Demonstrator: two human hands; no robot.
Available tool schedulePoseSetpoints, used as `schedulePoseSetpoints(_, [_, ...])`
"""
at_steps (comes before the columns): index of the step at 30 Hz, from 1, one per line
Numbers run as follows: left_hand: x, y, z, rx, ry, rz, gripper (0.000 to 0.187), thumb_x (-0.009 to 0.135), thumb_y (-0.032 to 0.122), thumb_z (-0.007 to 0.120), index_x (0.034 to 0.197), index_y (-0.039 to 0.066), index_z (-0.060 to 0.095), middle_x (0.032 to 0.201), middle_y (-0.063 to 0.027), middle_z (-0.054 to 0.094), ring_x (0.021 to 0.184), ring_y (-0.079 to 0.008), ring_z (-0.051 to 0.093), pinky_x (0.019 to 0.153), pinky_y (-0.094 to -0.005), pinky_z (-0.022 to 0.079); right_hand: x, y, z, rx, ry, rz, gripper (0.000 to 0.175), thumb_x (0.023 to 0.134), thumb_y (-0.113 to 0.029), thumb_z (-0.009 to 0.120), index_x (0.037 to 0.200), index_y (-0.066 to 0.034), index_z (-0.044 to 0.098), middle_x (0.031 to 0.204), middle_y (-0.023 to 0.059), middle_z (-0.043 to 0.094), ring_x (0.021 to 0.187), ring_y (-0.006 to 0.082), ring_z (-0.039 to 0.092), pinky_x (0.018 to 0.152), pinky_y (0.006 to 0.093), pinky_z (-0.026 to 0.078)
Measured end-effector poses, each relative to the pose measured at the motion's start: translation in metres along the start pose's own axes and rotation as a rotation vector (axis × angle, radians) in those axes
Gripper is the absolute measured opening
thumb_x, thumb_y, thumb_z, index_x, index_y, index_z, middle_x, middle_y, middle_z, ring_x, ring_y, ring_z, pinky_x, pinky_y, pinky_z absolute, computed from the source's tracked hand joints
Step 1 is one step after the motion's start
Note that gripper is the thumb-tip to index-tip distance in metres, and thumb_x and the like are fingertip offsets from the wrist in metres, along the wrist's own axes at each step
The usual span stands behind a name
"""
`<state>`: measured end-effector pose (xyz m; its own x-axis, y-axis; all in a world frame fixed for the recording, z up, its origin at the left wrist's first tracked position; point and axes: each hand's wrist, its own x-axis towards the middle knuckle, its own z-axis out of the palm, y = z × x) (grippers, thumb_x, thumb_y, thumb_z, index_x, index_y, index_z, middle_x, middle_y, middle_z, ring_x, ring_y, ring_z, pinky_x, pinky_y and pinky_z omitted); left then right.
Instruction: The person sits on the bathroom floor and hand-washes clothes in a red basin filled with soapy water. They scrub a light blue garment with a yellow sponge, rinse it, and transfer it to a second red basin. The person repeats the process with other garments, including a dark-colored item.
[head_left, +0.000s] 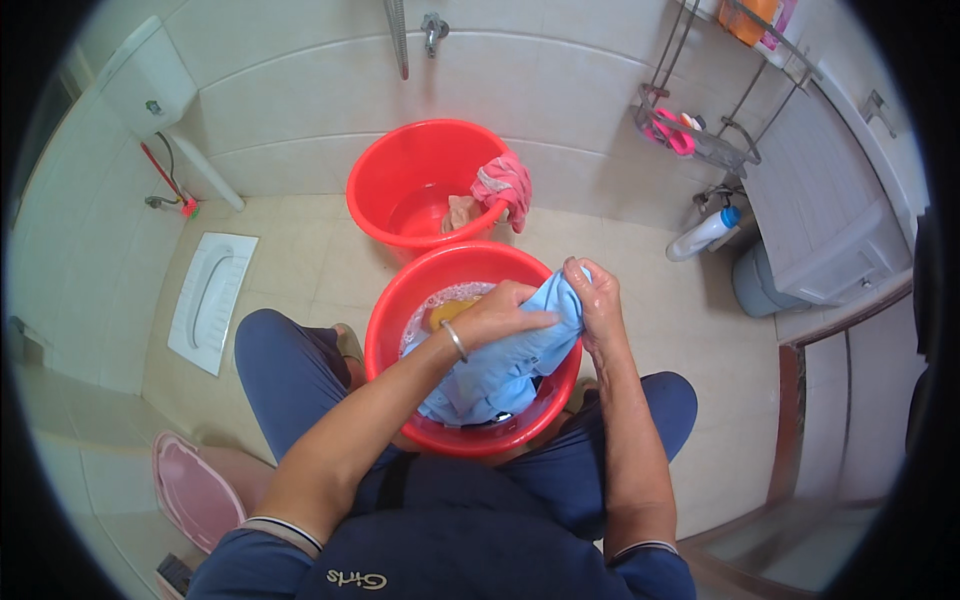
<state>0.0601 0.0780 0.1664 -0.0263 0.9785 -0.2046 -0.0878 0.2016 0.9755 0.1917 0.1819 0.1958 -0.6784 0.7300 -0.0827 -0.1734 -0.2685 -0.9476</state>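
A wet light-blue garment (499, 367) is bunched in the near red plastic tub (382, 330), its upper end lifted over the tub's right rim. My right hand (596, 296) grips that raised end, thumb on top. My left hand (499, 319), with a bangle at the wrist, holds the same cloth a little to the left, fingers stretched along it. Soapy water with foam (420, 326) shows at the tub's far left, beside something yellow (450, 311). Darker cloth shows partly under the blue garment; the rest is hidden.
Right behind stands another red tub (367, 187) with a pink cloth (506, 187) over its rim and a beige cloth (461, 214) inside. A squat toilet (212, 300) lies left, a pink bin (199, 487) near left. At right are a white bottle (701, 236) and a grey bucket (761, 281).
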Motion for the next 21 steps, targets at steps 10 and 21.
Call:
schedulePoseSetpoints(10, [-0.054,-0.104,-0.014,0.555,0.082,-0.270,0.039,0.073,0.022,0.070,0.106,0.001,0.065,0.095,-0.0047,0.066,0.087,-0.0134,0.059,0.081,-0.0290,0.047,-0.002,-0.001,-0.008,-0.034,0.078,-0.057,0.024,0.089,-0.023,0.062,0.073,-0.0063,0.059,0.065,-0.0053,0.051,0.057,0.0034,0.043,0.051,0.0214,0.036])
schedulePoseSetpoints(21, [0.003,-0.016,-0.001,0.396,0.228,0.216,0.075,0.074,0.029,0.076,0.132,0.000,0.039,0.123,-0.0139,0.051,0.115,-0.0193,0.049,0.098,-0.0318,0.040,0.000,-0.002,0.001,0.036,0.014,0.001,0.021,0.089,-0.023,0.062,0.078,-0.0060,0.060,0.069,-0.0045,0.054,0.061,0.0032,0.047,0.054,0.0197,0.039])
